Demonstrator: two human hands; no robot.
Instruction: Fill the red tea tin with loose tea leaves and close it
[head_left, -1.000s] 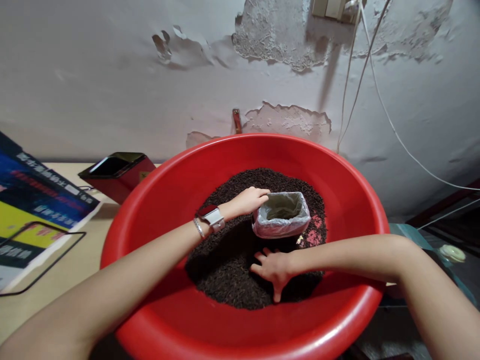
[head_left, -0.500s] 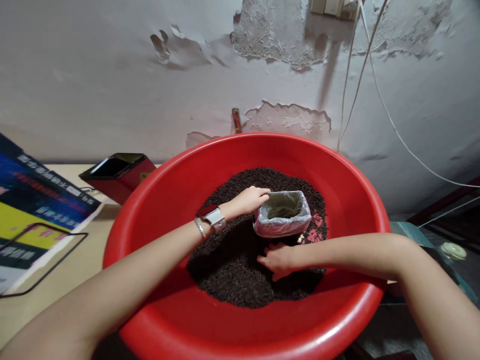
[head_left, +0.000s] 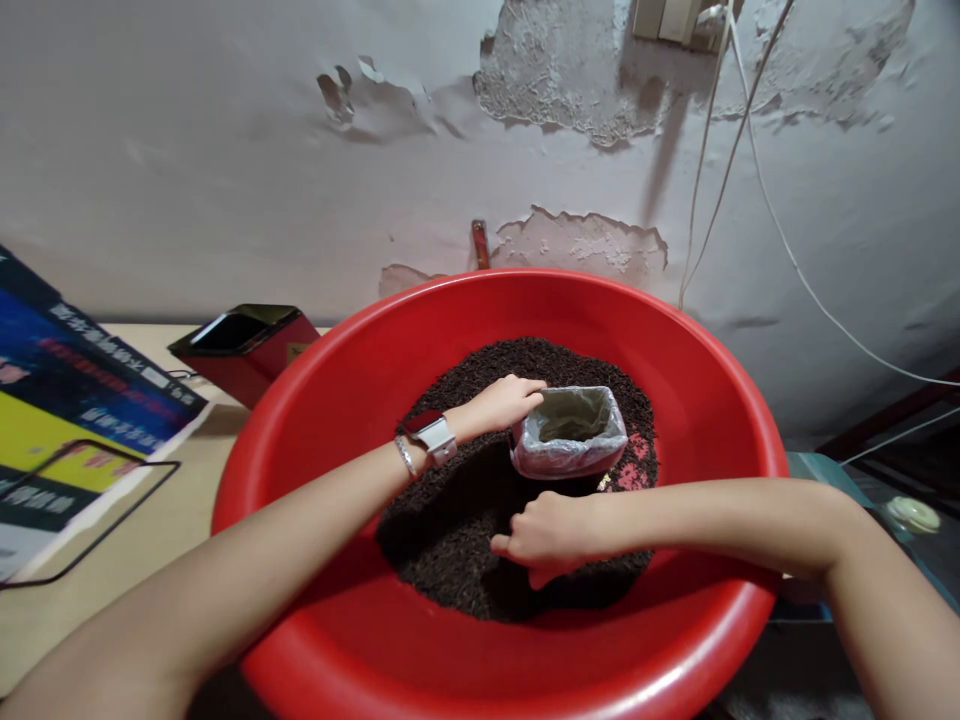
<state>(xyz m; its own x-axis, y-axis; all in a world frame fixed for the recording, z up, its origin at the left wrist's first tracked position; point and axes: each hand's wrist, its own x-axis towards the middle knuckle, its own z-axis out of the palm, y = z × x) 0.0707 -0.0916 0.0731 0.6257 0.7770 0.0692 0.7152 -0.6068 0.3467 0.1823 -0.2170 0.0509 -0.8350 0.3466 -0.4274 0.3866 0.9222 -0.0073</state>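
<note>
Head view: the left hand [head_left: 508, 402] pinches the left rim of a plastic-lined container [head_left: 564, 463]; the right hand [head_left: 556, 535] is curled, and whether it holds any dark flakes [head_left: 459, 568] cannot be told. The container looks light and stiff-walled, its liner [head_left: 615, 428] thin and slippery, so the rim seems the best hold. It lies just beyond the right hand, inside the red basin [head_left: 465, 665].
</note>
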